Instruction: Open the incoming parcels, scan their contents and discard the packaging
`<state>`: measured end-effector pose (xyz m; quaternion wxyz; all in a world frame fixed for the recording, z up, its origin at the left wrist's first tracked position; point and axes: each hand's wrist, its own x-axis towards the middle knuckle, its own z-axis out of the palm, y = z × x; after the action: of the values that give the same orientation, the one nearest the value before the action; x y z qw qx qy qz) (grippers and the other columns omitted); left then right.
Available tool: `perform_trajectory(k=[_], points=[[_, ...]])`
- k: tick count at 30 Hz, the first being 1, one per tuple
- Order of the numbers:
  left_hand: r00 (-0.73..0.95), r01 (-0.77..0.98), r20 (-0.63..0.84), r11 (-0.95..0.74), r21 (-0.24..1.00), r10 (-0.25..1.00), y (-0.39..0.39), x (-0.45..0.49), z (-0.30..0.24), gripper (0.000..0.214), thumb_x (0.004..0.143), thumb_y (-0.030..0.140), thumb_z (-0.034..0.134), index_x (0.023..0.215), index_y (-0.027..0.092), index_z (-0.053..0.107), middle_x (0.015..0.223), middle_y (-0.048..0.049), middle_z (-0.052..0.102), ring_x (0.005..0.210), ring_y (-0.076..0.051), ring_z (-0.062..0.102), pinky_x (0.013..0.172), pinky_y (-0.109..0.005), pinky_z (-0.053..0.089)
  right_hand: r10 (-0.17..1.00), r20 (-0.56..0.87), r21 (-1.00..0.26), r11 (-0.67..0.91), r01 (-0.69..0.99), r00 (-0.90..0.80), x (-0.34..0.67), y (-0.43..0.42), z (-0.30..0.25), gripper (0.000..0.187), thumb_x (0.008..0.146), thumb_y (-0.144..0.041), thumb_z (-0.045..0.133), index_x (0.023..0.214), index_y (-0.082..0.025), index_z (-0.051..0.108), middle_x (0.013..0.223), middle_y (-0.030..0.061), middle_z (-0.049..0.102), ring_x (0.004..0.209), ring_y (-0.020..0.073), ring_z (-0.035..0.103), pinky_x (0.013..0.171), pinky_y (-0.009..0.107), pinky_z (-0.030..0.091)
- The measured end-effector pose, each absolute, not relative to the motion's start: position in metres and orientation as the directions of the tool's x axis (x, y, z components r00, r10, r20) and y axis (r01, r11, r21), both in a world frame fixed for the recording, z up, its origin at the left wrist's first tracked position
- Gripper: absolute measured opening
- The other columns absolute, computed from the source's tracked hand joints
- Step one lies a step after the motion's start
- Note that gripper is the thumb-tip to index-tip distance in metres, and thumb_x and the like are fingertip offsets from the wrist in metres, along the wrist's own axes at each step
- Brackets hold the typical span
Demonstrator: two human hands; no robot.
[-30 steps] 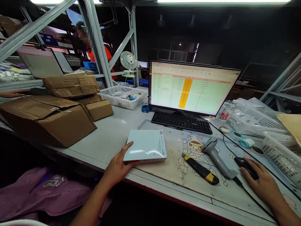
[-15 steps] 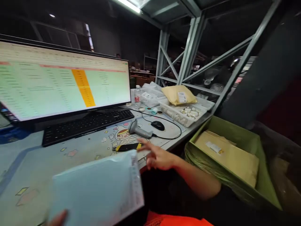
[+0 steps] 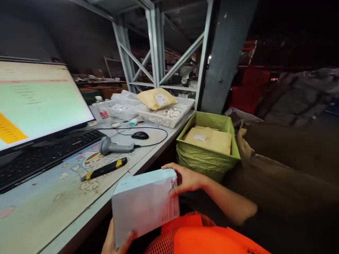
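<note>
A pale blue box with a printed label at its right end is held tilted just off the table's front edge, above my lap. My left hand grips its lower left corner, the thumb on the front face. Around the upper right corner my right hand is closed, thumb beside the barcode and fingers over the top. On the table nearby lie a black and yellow utility knife and a grey barcode scanner.
A monitor and black keyboard stand at left, with a mouse behind the scanner. Farther back, a yellow padded envelope rests on a white basket. A green bin holding brown parcels stands at right.
My view has turned right. The box has moved off the table toward my lap, and my right hand, free before, has taken hold of its right end.
</note>
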<state>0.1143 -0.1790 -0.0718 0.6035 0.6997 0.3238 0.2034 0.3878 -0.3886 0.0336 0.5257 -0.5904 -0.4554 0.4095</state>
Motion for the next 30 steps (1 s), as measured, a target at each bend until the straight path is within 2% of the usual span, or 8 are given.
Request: perform_trajectory(k=[3, 5, 9, 14, 19, 25, 28, 30], points=[[0.737, 0.144, -0.011, -0.142, 0.979, 0.675, -0.186, 0.124, -0.065, 0.114, 0.068, 0.089, 0.077, 0.153, 0.017, 0.051, 0.16, -0.0213, 0.057, 0.152, -0.05, 0.048, 0.128, -0.06, 0.042, 0.967, -0.072, -0.978, -0.116, 0.171, 0.242, 0.387, -0.407, 0.04, 0.099, 0.063, -0.053, 0.103, 0.146, -0.03, 0.055, 0.115, 0.0017, 0.062, 0.094, 0.0182, 0.064, 0.079, 0.031, 0.058], [0.763, 0.074, 0.053, -0.168, 0.983, 0.645, -0.191, 0.124, -0.062, 0.115, 0.066, 0.084, 0.083, 0.154, 0.017, 0.051, 0.162, -0.0217, 0.055, 0.153, -0.049, 0.047, 0.128, -0.057, 0.042, 0.953, -0.071, -0.97, -0.135, 0.202, 0.295, 0.387, -0.415, 0.043, 0.096, 0.068, -0.051, 0.1, 0.148, -0.028, 0.052, 0.112, 0.0014, 0.062, 0.093, 0.0177, 0.063, 0.08, 0.03, 0.057], [0.806, 0.0, 0.064, -0.109, 0.994, 0.588, -0.196, 0.118, -0.059, 0.114, 0.074, 0.073, 0.087, 0.163, 0.019, 0.041, 0.168, -0.0225, 0.048, 0.156, -0.046, 0.045, 0.126, -0.053, 0.045, 0.958, -0.064, -0.966, -0.13, 0.222, 0.28, 0.39, -0.419, 0.051, 0.096, 0.067, -0.047, 0.101, 0.148, -0.025, 0.053, 0.119, 0.0047, 0.065, 0.108, 0.0227, 0.065, 0.087, 0.032, 0.056], [0.829, -0.058, 0.082, -0.061, 0.996, 0.553, -0.203, 0.112, -0.059, 0.113, 0.077, 0.069, 0.087, 0.167, 0.021, 0.038, 0.172, -0.0207, 0.044, 0.159, -0.046, 0.041, 0.126, -0.051, 0.046, 0.965, 0.01, -0.901, -0.105, 0.422, 0.263, 0.386, -0.418, 0.056, 0.074, 0.07, -0.052, 0.098, 0.128, -0.021, 0.065, 0.097, -0.0004, 0.065, 0.083, 0.0166, 0.059, 0.068, 0.026, 0.047], [0.797, -0.058, 0.111, -0.108, 0.992, 0.594, -0.198, 0.11, -0.059, 0.114, 0.077, 0.07, 0.087, 0.167, 0.021, 0.04, 0.173, -0.0202, 0.042, 0.159, -0.046, 0.041, 0.126, -0.051, 0.045, 0.975, -0.001, -0.864, -0.113, 0.49, 0.224, 0.39, -0.413, 0.059, 0.077, 0.075, -0.059, 0.093, 0.133, -0.02, 0.062, 0.103, 0.0022, 0.067, 0.088, 0.019, 0.061, 0.072, 0.028, 0.049], [0.721, 0.068, 0.086, -0.195, 0.979, 0.687, -0.185, 0.104, -0.077, 0.101, 0.074, 0.069, 0.089, 0.16, 0.029, 0.053, 0.172, -0.0118, 0.045, 0.159, -0.048, 0.04, 0.126, -0.056, 0.046, 0.969, -0.163, -0.653, -0.247, 0.716, 0.186, 0.391, -0.405, 0.058, 0.083, 0.067, -0.062, 0.096, 0.132, -0.019, 0.066, 0.101, 0.0037, 0.072, 0.088, 0.021, 0.065, 0.072, 0.028, 0.048], [0.732, 0.037, 0.043, -0.103, 0.994, 0.68, -0.176, 0.109, -0.096, 0.098, 0.075, 0.066, 0.09, 0.158, 0.033, 0.052, 0.171, -0.0107, 0.048, 0.151, -0.048, 0.051, 0.116, -0.055, 0.057, 0.965, -0.154, -0.692, -0.26, 0.673, 0.214, 0.406, -0.405, 0.053, 0.075, 0.063, -0.053, 0.1, 0.124, -0.019, 0.072, 0.096, 0.0018, 0.073, 0.084, 0.0189, 0.065, 0.069, 0.027, 0.048], [0.759, -0.015, 0.008, 0.004, 1.0, 0.651, -0.173, 0.114, -0.105, 0.093, 0.077, 0.065, 0.089, 0.158, 0.037, 0.051, 0.171, -0.0093, 0.047, 0.142, -0.046, 0.062, 0.107, -0.052, 0.064, 0.951, -0.056, -0.767, -0.236, 0.597, 0.304, 0.426, -0.411, 0.053, 0.07, 0.058, -0.047, 0.102, 0.116, -0.019, 0.076, 0.092, 0.0003, 0.074, 0.08, 0.0177, 0.065, 0.067, 0.026, 0.049]])
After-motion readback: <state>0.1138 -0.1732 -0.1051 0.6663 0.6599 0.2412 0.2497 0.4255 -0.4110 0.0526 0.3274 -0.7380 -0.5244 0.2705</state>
